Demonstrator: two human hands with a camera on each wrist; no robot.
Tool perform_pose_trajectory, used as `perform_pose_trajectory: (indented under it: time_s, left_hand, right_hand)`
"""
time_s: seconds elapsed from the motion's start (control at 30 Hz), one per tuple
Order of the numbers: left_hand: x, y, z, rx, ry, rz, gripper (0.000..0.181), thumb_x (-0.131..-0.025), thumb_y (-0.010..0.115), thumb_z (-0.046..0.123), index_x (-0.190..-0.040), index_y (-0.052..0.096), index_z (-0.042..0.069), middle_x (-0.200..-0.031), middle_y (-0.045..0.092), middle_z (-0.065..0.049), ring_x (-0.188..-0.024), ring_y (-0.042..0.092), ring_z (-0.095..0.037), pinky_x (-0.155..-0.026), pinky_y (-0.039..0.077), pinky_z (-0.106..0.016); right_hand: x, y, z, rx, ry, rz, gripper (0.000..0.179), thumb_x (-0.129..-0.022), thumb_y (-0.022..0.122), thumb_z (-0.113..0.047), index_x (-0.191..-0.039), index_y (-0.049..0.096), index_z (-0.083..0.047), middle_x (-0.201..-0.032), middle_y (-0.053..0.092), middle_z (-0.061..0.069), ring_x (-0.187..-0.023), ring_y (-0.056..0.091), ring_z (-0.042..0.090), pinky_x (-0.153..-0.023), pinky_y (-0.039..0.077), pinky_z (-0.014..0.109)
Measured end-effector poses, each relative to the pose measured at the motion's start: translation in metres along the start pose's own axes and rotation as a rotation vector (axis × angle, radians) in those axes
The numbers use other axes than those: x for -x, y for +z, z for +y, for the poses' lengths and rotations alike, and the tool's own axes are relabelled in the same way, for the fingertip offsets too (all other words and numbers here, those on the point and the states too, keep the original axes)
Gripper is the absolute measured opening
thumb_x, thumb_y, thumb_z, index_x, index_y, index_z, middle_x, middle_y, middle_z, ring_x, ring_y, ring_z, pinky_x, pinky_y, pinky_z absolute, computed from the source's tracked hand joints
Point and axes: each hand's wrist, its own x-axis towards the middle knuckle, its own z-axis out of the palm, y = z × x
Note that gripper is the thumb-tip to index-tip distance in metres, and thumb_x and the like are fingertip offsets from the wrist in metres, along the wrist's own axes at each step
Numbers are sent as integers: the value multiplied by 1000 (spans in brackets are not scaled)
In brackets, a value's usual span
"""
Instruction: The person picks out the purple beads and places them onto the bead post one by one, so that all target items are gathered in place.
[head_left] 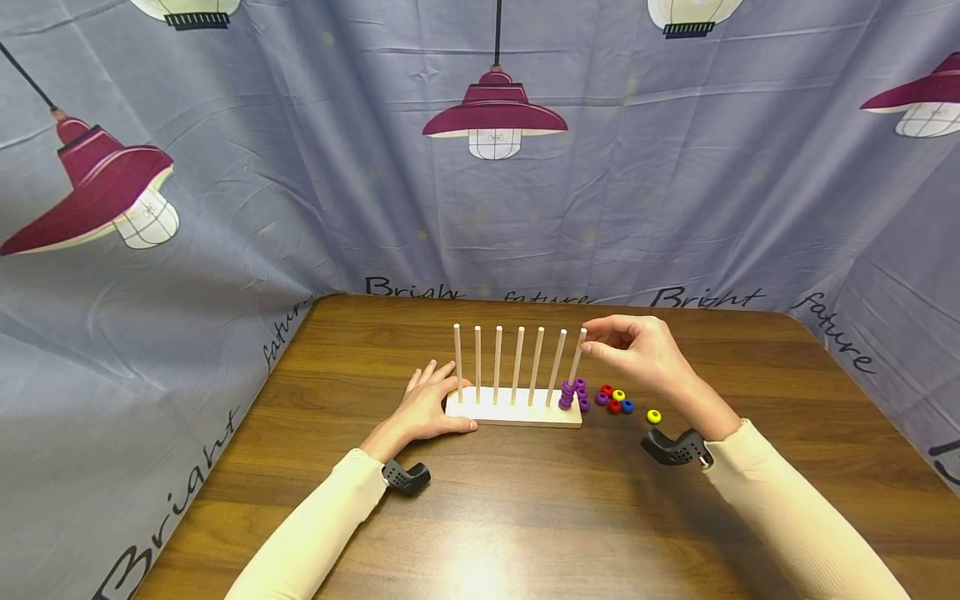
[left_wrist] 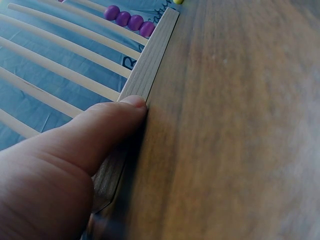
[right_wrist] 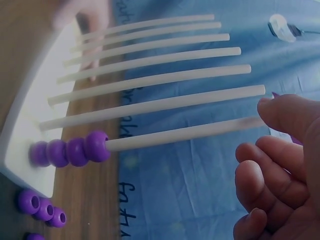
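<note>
A pale wooden peg board [head_left: 517,414] with a row of several upright pegs stands on the table. My left hand [head_left: 427,408] holds its left end, the thumb [left_wrist: 107,127] along the front edge and the other fingers spread out at the end and behind. On the rightmost peg sits a stack of several purple beads [right_wrist: 77,151], low against the base. My right hand [head_left: 637,350] is at the top of that same peg, thumb and index finger apart around its tip, the other fingers loosely bent. No bead shows between them. The other pegs are bare.
Loose purple beads [head_left: 582,393] lie close by the board's right end. Farther right are red beads [head_left: 615,407], a blue bead [head_left: 627,407] and a yellow bead [head_left: 618,395], with another yellow bead [head_left: 654,416] apart. A printed curtain [head_left: 360,208] hangs behind the wooden table [head_left: 510,508].
</note>
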Motion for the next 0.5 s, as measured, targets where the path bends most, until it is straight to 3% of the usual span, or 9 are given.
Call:
perform_pose_trajectory:
  time_s: [0.5]
  left_hand:
    - [1,-1,0,4,-1,1,67,-73,85,49,-131,67,20,-163,38,-20,-155,19,-49,-126,10,-65]
  right_hand:
    - [16,-1,21,5,117,-47,25,-86,80,-17,-108,78,-4,-83,77,10,-58,53,2,-51,44,20]
